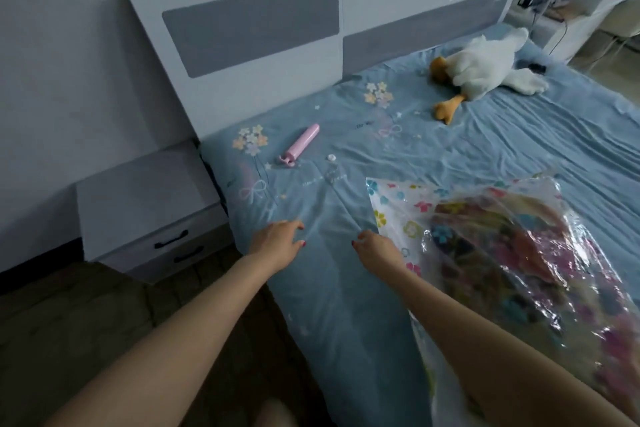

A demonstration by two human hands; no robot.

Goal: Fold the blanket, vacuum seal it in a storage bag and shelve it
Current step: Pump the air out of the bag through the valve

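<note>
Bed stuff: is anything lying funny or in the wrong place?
A little. The small white cap lies loose on the sheet, apart from the pink pump and the storage bag. The plush goose is flopped on its side near the headboard.

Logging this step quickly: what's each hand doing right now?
Left hand: open, fingers spread over the blue bedsheet, holding nothing.
Right hand: open, holding nothing.
</note>
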